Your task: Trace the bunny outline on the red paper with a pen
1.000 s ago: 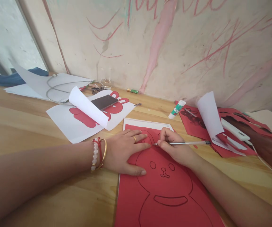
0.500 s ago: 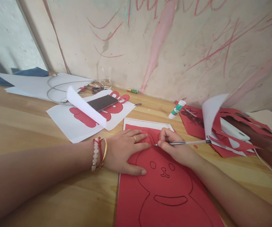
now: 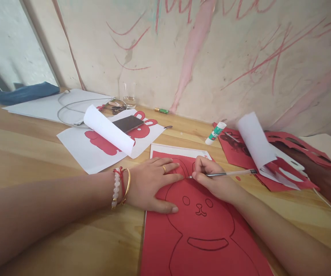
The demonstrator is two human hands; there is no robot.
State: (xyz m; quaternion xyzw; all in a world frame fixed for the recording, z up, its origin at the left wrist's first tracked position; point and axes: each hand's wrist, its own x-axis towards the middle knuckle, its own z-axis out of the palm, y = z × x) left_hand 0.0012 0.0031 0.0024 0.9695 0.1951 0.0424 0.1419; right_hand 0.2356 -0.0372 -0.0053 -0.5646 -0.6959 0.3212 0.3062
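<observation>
Red sheet (image 3: 204, 224) flat on the desk (image 3: 110, 237), directly in front, over white paper. Probably light, limp, easily creased or torn; best pinned under a flat palm, lifted by its edges. Left hand (image 3: 154, 184) spread on it, fingers apart, holding nothing. Right hand (image 3: 210, 174) clamped on the pen (image 3: 233, 173), tip at a drawn ear's base. Pen looks light, stiff, smooth, perhaps slippery; grip low on the barrel seems right.

Count: one pen in hand, one red sheet beneath, two drawn eyes, one glue stick (image 3: 215, 133), one phone (image 3: 128, 125), one glass (image 3: 129, 100). Red scraps at right overlap; cannot count.
</observation>
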